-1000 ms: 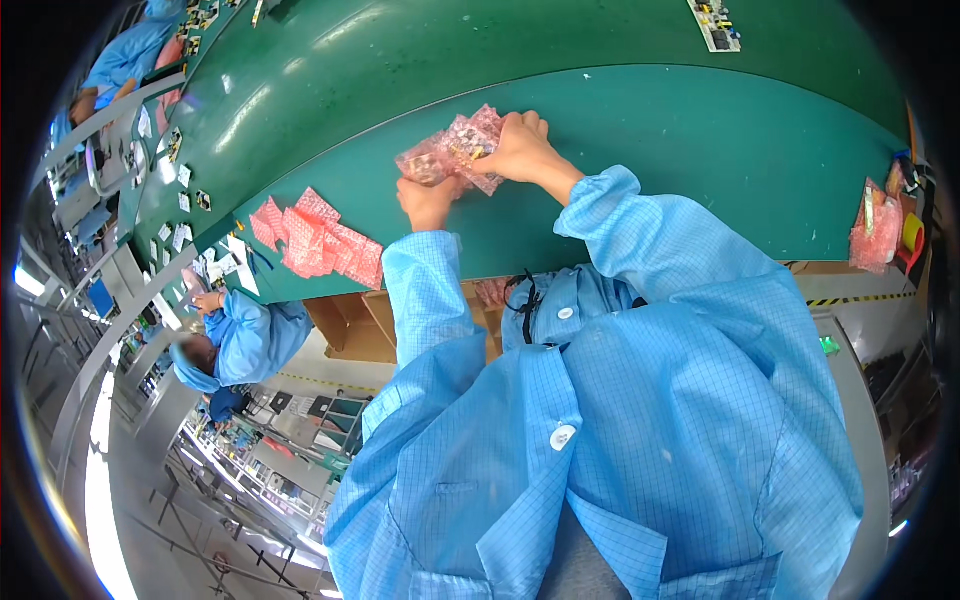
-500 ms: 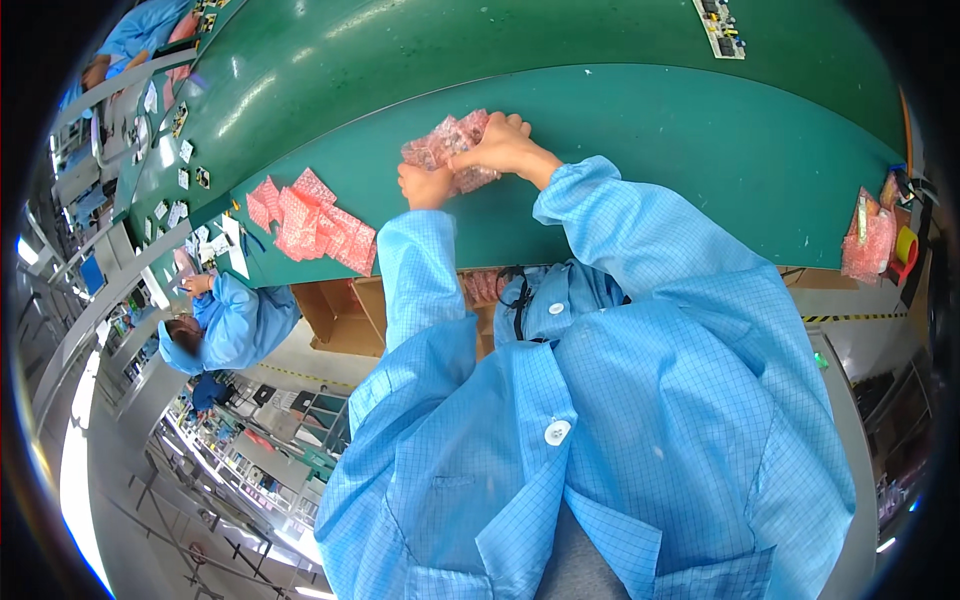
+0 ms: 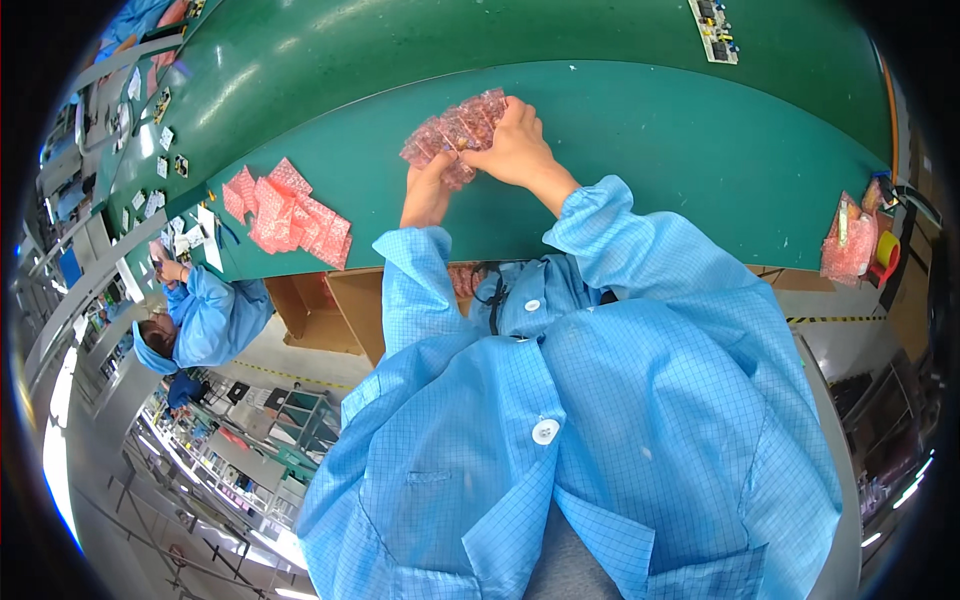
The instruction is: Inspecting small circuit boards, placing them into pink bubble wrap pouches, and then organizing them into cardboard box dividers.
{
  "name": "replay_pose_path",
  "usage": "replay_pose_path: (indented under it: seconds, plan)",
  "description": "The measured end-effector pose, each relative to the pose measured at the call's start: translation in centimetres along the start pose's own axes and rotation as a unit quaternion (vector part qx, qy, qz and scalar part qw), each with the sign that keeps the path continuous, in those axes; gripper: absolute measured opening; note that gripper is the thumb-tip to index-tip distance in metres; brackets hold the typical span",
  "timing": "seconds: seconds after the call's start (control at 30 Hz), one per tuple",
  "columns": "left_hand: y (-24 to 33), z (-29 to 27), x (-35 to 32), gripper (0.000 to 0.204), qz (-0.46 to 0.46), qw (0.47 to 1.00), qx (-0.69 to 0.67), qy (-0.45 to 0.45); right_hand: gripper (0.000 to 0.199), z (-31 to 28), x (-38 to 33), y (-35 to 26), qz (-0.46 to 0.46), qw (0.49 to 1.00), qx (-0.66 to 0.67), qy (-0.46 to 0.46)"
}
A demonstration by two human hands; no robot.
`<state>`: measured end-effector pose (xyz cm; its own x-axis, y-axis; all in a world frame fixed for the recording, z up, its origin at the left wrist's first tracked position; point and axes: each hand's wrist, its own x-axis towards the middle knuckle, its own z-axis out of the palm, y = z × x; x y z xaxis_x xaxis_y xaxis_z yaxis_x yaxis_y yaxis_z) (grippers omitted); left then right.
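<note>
Both hands, left hand (image 3: 428, 190) and right hand (image 3: 515, 150), pinch the pink bubble-wrap bag (image 3: 455, 135); a loose grip could drop it.

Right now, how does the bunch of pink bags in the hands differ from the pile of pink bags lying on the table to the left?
The bunch of pink bags is gripped by the left hand and the right hand, while the pile of pink bags lies untouched on the green table. The bunch is gathered tightly together; the pile is spread loosely and overlapping. The bunch sits straight ahead of the person, the pile off near the table edge. Both look like the same pink bubble-textured bags.
</note>
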<state>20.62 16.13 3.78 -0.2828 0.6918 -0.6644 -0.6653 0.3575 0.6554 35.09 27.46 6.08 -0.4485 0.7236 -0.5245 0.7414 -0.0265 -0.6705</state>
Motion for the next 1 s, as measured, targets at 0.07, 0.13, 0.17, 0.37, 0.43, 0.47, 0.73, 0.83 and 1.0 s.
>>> replay_pose_path:
  seconds: [0.07,0.13,0.17,0.37,0.43,0.47,0.73,0.83,1.0]
  plan:
    - [-0.5,0.1,0.2,0.032,0.003,0.999,0.029,-0.015,0.112,-0.7,0.4,1.1,-0.021,0.999,0.027,-0.037]
    - [0.8,1.9,-1.1,0.033,-0.018,0.997,0.014,0.068,0.104,-2.4,1.2,2.8,-0.042,0.998,0.035,-0.025]
    - [0.9,2.0,-1.2,0.033,-0.016,0.997,0.009,0.074,0.096,-3.6,1.8,3.9,-0.061,0.997,0.049,-0.010]
    - [-1.4,0.9,1.0,0.045,0.041,0.978,0.159,0.128,0.114,-21.2,11.4,17.0,0.042,0.855,-0.237,0.460]
    - [-0.8,2.2,1.1,0.072,0.077,0.986,0.137,0.061,0.123,-24.5,13.6,21.3,0.150,0.854,-0.208,0.453]
    - [-1.3,2.1,1.4,0.072,0.081,0.986,0.132,0.068,0.124,-25.2,14.3,23.0,0.181,0.858,-0.201,0.437]
    - [-2.9,1.6,2.7,0.073,0.105,0.950,0.243,0.165,0.091,-30.2,16.4,25.2,0.125,0.934,-0.177,0.283]
    - [0.4,5.0,0.5,0.058,0.065,0.965,0.222,0.125,0.091,-30.5,14.2,26.0,0.096,0.935,-0.123,0.319]
    - [-0.3,4.5,1.0,0.040,0.079,0.964,0.222,0.124,0.075,-23.2,-0.8,26.9,0.012,0.908,-0.131,0.398]
